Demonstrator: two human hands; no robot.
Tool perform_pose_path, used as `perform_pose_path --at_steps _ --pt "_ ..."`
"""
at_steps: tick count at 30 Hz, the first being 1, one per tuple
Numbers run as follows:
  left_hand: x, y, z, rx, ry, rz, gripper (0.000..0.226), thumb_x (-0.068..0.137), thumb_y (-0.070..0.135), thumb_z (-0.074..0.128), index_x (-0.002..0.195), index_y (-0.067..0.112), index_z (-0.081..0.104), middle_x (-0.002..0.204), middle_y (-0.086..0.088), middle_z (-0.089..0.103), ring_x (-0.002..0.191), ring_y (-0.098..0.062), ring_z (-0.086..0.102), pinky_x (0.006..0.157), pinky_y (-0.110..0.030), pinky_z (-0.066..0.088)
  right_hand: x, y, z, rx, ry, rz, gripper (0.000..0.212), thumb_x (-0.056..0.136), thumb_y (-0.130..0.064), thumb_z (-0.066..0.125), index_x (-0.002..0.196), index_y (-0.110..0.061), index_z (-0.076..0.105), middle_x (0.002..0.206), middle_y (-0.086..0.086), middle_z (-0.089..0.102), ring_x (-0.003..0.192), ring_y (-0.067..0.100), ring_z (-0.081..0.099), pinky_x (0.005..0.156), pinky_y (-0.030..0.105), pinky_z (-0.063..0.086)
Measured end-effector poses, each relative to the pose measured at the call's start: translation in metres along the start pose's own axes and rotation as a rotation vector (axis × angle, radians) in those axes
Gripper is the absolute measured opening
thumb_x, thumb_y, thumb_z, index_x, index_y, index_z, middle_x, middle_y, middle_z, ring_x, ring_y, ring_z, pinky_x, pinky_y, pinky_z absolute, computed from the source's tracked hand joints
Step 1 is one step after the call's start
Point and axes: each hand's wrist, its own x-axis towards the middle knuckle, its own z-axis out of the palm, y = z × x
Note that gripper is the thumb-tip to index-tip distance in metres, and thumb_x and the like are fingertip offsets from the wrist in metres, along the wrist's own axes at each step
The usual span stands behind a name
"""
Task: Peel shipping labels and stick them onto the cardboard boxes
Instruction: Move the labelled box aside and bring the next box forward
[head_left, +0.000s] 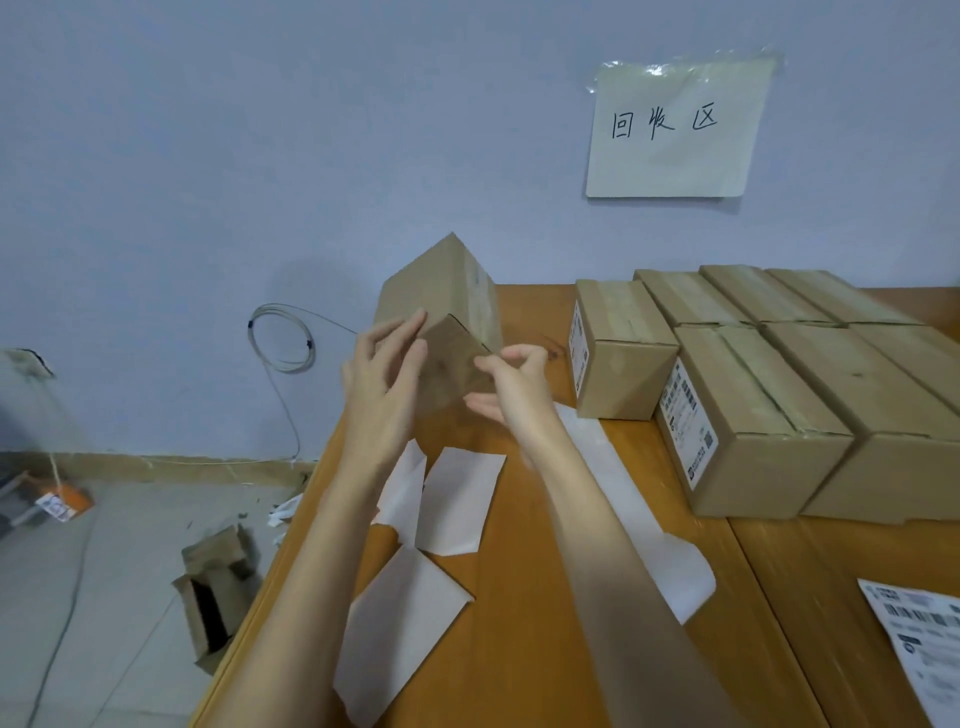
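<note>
A cardboard box (441, 291) is tilted up off the wooden table (545, 597), one corner pointing at me. My left hand (382, 384) lies against its left side with fingers nearly straight. My right hand (511, 379) grips the box's near right edge with curled fingers. Blank white backing sheets (457, 499) lie on the table under my forearms, and a long strip (623, 499) runs to the right. A printed shipping label sheet (919, 639) lies at the table's lower right.
Several sealed cardboard boxes (769, 384) stand in rows at the right, two showing labels on their sides. A handwritten paper sign (675, 124) is taped to the wall. An open box (215, 597) and scraps lie on the floor at left, near a coiled cable (283, 338).
</note>
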Motion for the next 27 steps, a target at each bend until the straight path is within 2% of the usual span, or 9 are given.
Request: perform_pose_path --at_steps 2,4,6,9,15,20,22,25,27 --pt "-0.021 0.009 -0.010 0.151 -0.017 0.131 0.033 0.099 0.030 0.048 0.129 0.039 0.057 0.127 0.017 0.047 0.120 -0.013 0.035 0.097 -0.011 0.029 -0.017 0.005 -0.010 0.042 -0.068 0.044 0.028 0.092 -0.029 0.059 0.110 -0.018 0.041 0.104 0.002 0.056 0.086 0.027 0.072 0.092 0.043 0.055" --pt "-0.040 0.018 -0.017 0.305 -0.012 0.233 0.038 0.097 0.026 0.045 0.130 0.041 0.056 0.128 0.018 0.049 0.116 -0.014 0.033 0.094 -0.008 0.026 -0.030 0.013 -0.017 0.090 -0.112 0.089 0.026 0.095 -0.038 0.055 0.106 -0.019 0.041 0.108 0.007 0.058 0.085 0.029 0.073 0.091 0.043 0.055" --pt "-0.060 0.023 -0.018 0.413 -0.008 0.282 0.046 0.093 0.017 0.044 0.129 0.043 0.056 0.129 0.018 0.050 0.116 -0.014 0.032 0.100 -0.025 0.034 -0.045 0.020 -0.021 0.115 -0.117 0.129 0.045 0.096 -0.052 0.045 0.122 -0.016 0.039 0.118 0.013 0.059 0.085 0.028 0.073 0.084 0.039 0.058" --pt "-0.092 0.033 -0.013 0.483 0.000 0.290 0.051 0.091 0.009 0.046 0.127 0.043 0.058 0.127 0.016 0.052 0.117 -0.017 0.035 0.094 -0.047 0.040 -0.065 0.032 -0.029 0.019 -0.081 0.169 0.080 0.088 -0.074 0.028 0.147 -0.020 0.029 0.132 0.013 0.057 0.087 0.022 0.073 0.072 0.029 0.058" --pt "-0.150 0.054 -0.011 0.560 0.044 0.296 0.047 0.090 0.010 0.054 0.121 0.043 0.062 0.126 0.016 0.055 0.120 -0.019 0.038 0.094 -0.040 0.034 -0.109 0.043 -0.049 -0.198 -0.074 0.191 0.095 0.078 -0.085 0.018 0.146 -0.019 0.030 0.121 0.012 0.065 0.079 0.020 0.074 0.081 0.037 0.058" --pt "-0.183 0.058 -0.012 0.539 0.057 0.247 0.043 0.090 0.012 0.051 0.117 0.042 0.065 0.124 0.018 0.055 0.119 -0.014 0.037 0.093 -0.035 0.031 -0.141 0.043 -0.058 -0.389 -0.130 0.228 0.146 0.030 -0.107 0.009 0.146 -0.022 0.032 0.126 0.011 0.062 0.081 0.019 0.074 0.086 0.041 0.056" --pt "-0.193 0.056 -0.013 0.533 0.062 0.205 0.040 0.091 0.014 0.050 0.113 0.042 0.067 0.121 0.020 0.056 0.118 -0.013 0.037 0.092 -0.034 0.030 -0.153 0.042 -0.058 -0.488 -0.143 0.241 0.138 0.038 -0.106 0.011 0.145 -0.021 0.037 0.125 0.009 0.061 0.089 0.020 0.071 0.091 0.042 0.053" --pt "-0.205 0.049 -0.014 0.525 0.045 0.140 0.034 0.093 0.021 0.045 0.109 0.042 0.066 0.118 0.022 0.054 0.116 -0.010 0.036 0.090 -0.035 0.034 -0.165 0.041 -0.057 -0.716 -0.163 0.198 0.093 0.078 -0.084 0.025 0.133 -0.014 0.048 0.119 0.008 0.061 0.106 0.023 0.062 0.095 0.041 0.048" --pt "-0.210 0.047 -0.014 0.522 0.028 0.135 0.030 0.094 0.026 0.045 0.111 0.042 0.065 0.120 0.022 0.053 0.117 -0.008 0.035 0.091 -0.036 0.036 -0.170 0.040 -0.055 -0.769 -0.142 0.156 0.077 0.088 -0.074 0.028 0.128 -0.013 0.051 0.118 0.009 0.062 0.108 0.024 0.060 0.092 0.038 0.047"
